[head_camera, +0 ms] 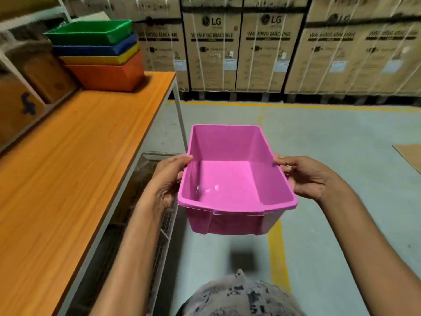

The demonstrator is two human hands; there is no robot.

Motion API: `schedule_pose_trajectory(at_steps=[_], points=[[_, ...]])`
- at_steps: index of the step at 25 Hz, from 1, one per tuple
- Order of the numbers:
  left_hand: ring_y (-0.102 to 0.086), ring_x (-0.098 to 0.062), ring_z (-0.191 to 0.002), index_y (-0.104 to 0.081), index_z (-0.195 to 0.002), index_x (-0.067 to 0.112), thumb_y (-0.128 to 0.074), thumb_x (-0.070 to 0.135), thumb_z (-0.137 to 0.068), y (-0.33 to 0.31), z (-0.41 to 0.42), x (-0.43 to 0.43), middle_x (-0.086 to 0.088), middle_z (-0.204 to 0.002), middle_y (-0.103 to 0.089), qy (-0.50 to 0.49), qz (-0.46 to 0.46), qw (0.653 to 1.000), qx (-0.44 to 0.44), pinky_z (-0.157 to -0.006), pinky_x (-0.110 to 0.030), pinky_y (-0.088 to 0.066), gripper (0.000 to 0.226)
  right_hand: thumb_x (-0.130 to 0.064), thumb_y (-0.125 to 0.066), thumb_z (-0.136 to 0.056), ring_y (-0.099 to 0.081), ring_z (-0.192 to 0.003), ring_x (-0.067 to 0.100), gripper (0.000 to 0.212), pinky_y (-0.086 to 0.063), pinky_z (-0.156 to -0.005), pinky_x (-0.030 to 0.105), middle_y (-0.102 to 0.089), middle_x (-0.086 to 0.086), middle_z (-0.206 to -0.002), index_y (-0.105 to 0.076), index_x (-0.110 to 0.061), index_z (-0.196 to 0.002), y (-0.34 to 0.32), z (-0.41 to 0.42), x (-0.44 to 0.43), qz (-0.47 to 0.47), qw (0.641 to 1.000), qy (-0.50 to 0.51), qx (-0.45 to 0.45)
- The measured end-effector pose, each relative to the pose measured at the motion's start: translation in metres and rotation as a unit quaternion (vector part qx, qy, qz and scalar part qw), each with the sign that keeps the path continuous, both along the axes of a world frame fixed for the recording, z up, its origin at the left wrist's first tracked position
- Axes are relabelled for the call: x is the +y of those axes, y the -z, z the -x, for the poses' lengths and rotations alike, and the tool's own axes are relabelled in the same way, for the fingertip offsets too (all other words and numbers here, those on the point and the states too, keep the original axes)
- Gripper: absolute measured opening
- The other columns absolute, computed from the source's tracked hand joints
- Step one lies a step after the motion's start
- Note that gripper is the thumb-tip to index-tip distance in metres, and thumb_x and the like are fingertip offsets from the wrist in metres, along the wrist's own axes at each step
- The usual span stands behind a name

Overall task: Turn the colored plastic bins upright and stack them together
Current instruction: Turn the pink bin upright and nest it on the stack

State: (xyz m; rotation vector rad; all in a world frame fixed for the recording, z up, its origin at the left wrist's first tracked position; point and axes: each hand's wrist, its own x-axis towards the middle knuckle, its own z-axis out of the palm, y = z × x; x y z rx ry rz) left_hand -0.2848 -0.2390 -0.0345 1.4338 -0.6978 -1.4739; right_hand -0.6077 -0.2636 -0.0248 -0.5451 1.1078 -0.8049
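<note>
Pink bin: upright, opening upward, interior holding nothing. It is held in the air above the floor, off the right edge of the table and touching neither.

Left hand: closed round the bin's left rim, thumb lying on the rim's top edge, the other fingers out of sight against the outer wall.

Right hand: gripping the right rim in the same manner, thumb on top, fingers curled along the outside of the wall.

Stack at the far right corner of the table: four bins nested upright. The orange bin stands on the tabletop, the yellow bin sits inside it, then the blue bin, with the green bin uppermost. The pink bin is well apart from this stack.

Along the table's left edge stand brown cartons. Washing-machine cartons line the far side of the floor. A yellow line is painted on the floor beneath the bin, and a flat cardboard sheet lies at the right
</note>
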Motion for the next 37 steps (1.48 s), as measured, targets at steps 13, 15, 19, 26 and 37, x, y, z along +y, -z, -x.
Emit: schedule_pose_trajectory(at_steps=[13,15,19,26,37], points=[[-0.062,-0.026,-0.111,-0.057,-0.132,0.025,-0.068,0.029,-0.09,0.019,0.031,-0.258,-0.014,-0.127,-0.064,-0.01,0.234,0.966,-0.111,-0.095,-0.047,-0.053,0.044,0.002,-0.067,-0.092,-0.064,-0.104,0.016,0.049,-0.057,-0.089,0.029,-0.067,0.008,-0.114,-0.061,-0.031,-0.128,0.013,0.013,-0.245,0.286,0.952,0.047,0.094],[-0.064,-0.026,-0.111,-0.056,-0.133,0.025,-0.069,0.026,-0.095,0.013,0.041,-0.301,-0.012,-0.127,-0.065,-0.039,0.252,0.96,-0.117,-0.086,-0.039,-0.058,0.041,-0.004,-0.074,-0.087,-0.064,-0.105,0.015,0.05,-0.056,-0.091,0.031,-0.068,0.003,-0.111,-0.062,-0.033,-0.126,0.005,0.019,-0.301,0.316,0.944,0.026,0.089],[-0.059,-0.03,-0.123,-0.055,-0.132,0.034,-0.066,0.032,-0.096,-0.014,0.059,-0.376,-0.004,-0.132,-0.062,-0.086,0.282,0.946,-0.137,-0.091,-0.051,-0.058,0.038,-0.002,-0.074,-0.085,-0.063,-0.102,0.015,0.051,-0.055,-0.089,0.031,-0.069,-0.002,-0.106,-0.061,-0.031,-0.125,-0.022,0.031,-0.416,0.356,0.932,-0.01,0.074],[-0.056,-0.016,-0.114,-0.059,-0.126,0.034,-0.066,0.032,-0.093,-0.076,0.027,-0.477,-0.002,-0.127,-0.061,-0.162,0.348,0.901,-0.201,-0.096,-0.044,-0.046,0.034,0.002,-0.065,-0.08,-0.065,-0.102,0.008,0.053,-0.057,-0.083,0.022,-0.07,-0.001,-0.116,-0.062,-0.024,-0.126,-0.078,-0.007,-0.577,0.373,0.923,-0.093,-0.026],[-0.068,-0.005,-0.083,-0.062,-0.13,0.009,-0.059,0.011,-0.099,-0.181,-0.099,-0.568,-0.014,-0.116,-0.066,-0.265,0.369,0.873,-0.177,-0.068,-0.018,-0.056,0.031,-0.012,-0.08,-0.071,-0.066,-0.068,0.007,0.052,-0.05,-0.053,0.017,-0.072,0.002,-0.114,-0.071,-0.017,-0.122,-0.176,-0.178,-0.748,0.345,0.887,-0.247,-0.185]])
